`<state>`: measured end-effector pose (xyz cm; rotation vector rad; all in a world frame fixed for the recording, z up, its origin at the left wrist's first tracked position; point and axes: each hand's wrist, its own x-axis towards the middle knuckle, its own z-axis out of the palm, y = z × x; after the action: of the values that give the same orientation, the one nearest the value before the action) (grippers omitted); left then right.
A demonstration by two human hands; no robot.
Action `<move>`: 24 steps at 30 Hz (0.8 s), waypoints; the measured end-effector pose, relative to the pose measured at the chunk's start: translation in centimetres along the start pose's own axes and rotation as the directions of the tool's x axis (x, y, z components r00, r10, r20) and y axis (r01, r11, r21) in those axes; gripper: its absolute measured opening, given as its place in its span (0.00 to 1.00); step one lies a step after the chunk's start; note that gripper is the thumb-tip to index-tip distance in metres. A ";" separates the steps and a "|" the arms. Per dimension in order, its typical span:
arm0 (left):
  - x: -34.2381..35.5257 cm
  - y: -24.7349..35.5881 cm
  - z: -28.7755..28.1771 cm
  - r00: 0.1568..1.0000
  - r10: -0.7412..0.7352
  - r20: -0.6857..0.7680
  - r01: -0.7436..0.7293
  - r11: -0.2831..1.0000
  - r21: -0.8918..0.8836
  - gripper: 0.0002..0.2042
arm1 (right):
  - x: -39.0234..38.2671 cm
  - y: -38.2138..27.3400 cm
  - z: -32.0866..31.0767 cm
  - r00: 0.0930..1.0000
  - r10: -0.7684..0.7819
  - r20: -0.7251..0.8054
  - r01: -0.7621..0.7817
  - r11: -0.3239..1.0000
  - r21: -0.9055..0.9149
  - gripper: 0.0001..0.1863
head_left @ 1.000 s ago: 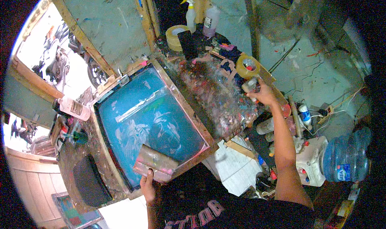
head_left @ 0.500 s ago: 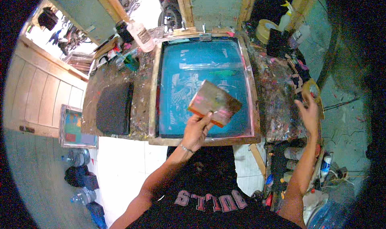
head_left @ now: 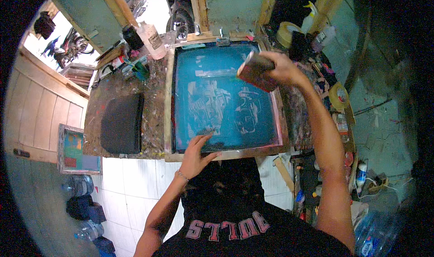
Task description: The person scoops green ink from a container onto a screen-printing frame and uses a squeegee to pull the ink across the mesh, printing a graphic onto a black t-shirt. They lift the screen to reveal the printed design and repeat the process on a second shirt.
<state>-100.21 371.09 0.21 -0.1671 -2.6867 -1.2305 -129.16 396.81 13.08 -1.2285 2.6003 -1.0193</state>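
A blue screen-printing screen with pale line artwork sits in a wooden frame, clamped at its back edge. My right hand is shut on a dark squeegee, raised over the screen's upper right. My left hand has its fingers apart and holds nothing, resting at the lower middle of the screen and its front edge.
A black pad lies on the bench's left, below a pink-white bottle. Tape rolls, a spray bottle and clutter crowd the right. A small coloured screen leans at left; water jugs stand low.
The squeegee has passed from my left hand to my right and moved up and right. My left hand has let go and moved down toward the frame's front. The view has turned toward the screen.
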 end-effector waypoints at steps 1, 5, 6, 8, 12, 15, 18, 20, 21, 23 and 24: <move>-1.2 -0.7 -0.4 1.000 0.001 0.005 -0.001 0.998 0.059 0.27 | 0.6 1.0 -0.2 0.997 0.004 -0.079 -0.011 0.995 -0.099 0.25; -2.6 -2.2 -0.4 1.000 -0.027 0.013 0.025 0.990 0.136 0.26 | 2.8 2.8 -0.6 0.994 0.059 0.094 -0.048 0.993 -0.107 0.26; -2.5 -2.2 -0.2 1.000 -0.020 0.004 0.019 0.992 0.127 0.26 | 3.6 2.6 -0.5 0.986 0.076 0.145 -0.048 0.981 -0.190 0.26; -2.2 -2.0 0.0 1.000 0.013 -0.021 -0.011 0.993 0.118 0.25 | 5.2 1.8 -0.1 0.974 0.009 0.226 0.054 0.960 -0.274 0.24; -1.8 -1.5 0.0 1.000 -0.020 -0.008 0.021 0.995 0.095 0.24 | 8.0 -0.5 1.2 0.939 -0.051 0.340 0.141 0.959 -0.246 0.21; -2.1 -1.4 -0.1 0.999 -0.037 0.002 0.036 0.994 0.102 0.24 | 8.9 -1.8 2.0 0.935 -0.048 0.352 0.136 0.964 -0.229 0.20; -2.5 -1.4 -0.3 0.999 -0.038 0.015 0.036 0.993 0.117 0.24 | 9.2 -2.5 2.4 0.936 -0.019 0.351 0.109 0.965 -0.239 0.21; -2.7 -1.4 -0.5 0.998 -0.053 0.043 0.048 0.990 0.129 0.25 | 9.2 -2.6 2.6 0.937 -0.012 0.350 0.112 0.957 -0.266 0.23; -2.8 -1.4 -0.5 0.996 -0.064 0.063 0.055 0.990 0.127 0.25 | 9.2 -2.6 2.6 0.940 -0.019 0.341 0.115 0.958 -0.262 0.23; -2.9 -1.4 -0.6 0.992 -0.078 0.094 0.065 0.989 0.131 0.25 | 9.0 -2.3 2.6 0.947 -0.008 0.320 0.100 0.957 -0.272 0.23; -2.9 -1.4 -0.5 0.990 -0.081 0.114 0.063 0.987 0.149 0.25 | 8.9 -2.1 2.5 0.949 -0.014 0.315 0.095 0.965 -0.246 0.23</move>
<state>-97.54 369.68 -1.12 -0.1280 -2.8975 -1.0699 -132.87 388.18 14.09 -1.3928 2.5129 -0.4510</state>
